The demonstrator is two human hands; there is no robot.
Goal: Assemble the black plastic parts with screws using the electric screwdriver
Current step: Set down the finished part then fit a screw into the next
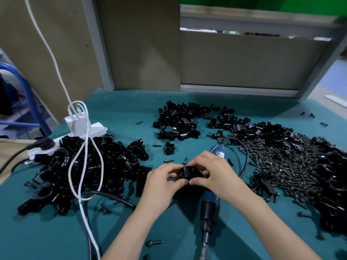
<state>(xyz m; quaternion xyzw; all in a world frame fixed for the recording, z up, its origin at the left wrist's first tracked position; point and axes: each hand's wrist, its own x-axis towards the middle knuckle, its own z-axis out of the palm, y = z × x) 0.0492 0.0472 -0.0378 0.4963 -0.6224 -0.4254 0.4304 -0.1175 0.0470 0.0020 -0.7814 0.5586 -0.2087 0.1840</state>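
Hands meet low over the mat [120,109]: your left hand [161,182] and right hand [216,175] both pinch one black part [187,173], thumbs touching beneath it and fingertips curled over its top. A round hole in the part faces you. Whether that's one piece or two being mated, I cannot tell, because your fingers cover the edges. No screw shows in the hole, so I read this as the fitting step, ahead of any driving.

Screwdriver [210,201] lies on the mat under your right wrist, bit pointing to six o'clock and cord looping off toward one o'clock. Neither hand holds it. Screws [281,166] are heaped at three o'clock, with a loose screw [169,161] just past your knuckles at twelve. Heaps of parts sit farther out at twelve [176,121] and at nine [90,166].

Next move, as I judge it: let the left hand alone hold the part, hole up. The right hand takes that near screw, seats it, then goes for the screwdriver.
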